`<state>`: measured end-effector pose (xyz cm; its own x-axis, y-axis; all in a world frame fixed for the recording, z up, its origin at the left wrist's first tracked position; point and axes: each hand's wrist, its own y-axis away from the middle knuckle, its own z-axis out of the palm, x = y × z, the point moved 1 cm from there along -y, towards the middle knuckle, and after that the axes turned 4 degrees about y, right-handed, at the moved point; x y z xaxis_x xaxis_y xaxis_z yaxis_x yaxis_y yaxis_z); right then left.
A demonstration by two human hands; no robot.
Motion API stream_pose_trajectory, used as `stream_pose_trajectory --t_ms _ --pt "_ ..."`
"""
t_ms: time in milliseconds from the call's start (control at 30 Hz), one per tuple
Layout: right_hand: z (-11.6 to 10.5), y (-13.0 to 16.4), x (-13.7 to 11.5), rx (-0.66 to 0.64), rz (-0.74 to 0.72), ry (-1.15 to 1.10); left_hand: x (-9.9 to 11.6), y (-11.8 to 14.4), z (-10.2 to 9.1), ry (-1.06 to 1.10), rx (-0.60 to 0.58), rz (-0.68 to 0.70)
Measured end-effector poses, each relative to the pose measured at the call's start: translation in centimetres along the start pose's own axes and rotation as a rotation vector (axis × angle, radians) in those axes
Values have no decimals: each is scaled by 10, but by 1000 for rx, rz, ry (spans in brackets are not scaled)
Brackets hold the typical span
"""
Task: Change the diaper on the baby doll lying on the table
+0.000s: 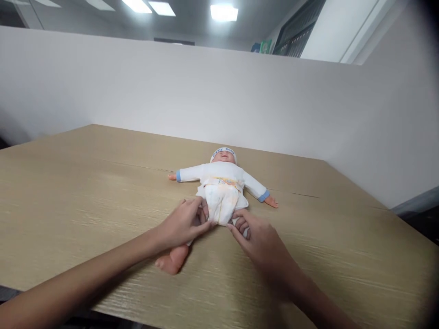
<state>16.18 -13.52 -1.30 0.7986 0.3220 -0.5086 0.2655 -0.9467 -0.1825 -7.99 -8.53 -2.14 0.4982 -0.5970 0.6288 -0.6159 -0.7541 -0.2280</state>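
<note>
A baby doll [224,170] lies on its back on the table, head away from me, arms spread. It wears a white top with blue cuffs and a white cap with dark lettering. A white diaper [221,201] with a coloured print at its waist covers the doll's lower body. My left hand [187,221] pinches the diaper's edge at the left leg opening. On the other side, my right hand [255,233] pinches the edge at the right leg opening. One bare foot shows below my left wrist; my right hand hides the other leg.
The wood-grain table [103,192] extends to both sides, with a thin seam across it behind the doll. A pale partition wall [171,91] rises at the table's back edge and continues along the right. Lit ceiling panels show above it.
</note>
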Motion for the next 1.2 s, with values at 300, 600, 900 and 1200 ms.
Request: stream_pose_trajectory --t_ms 300,600,900,1200 --pt "19 -15 6 162 -19 212 -11 -23 16 111 118 -132" --pt "28 -2 2 202 -39 105 -7 -13 16 176 262 21" --pt "29 -9 3 193 36 67 -14 -17 15 190 212 10" --pt "19 -14 13 298 185 -175 -30 -19 25 523 285 -123"
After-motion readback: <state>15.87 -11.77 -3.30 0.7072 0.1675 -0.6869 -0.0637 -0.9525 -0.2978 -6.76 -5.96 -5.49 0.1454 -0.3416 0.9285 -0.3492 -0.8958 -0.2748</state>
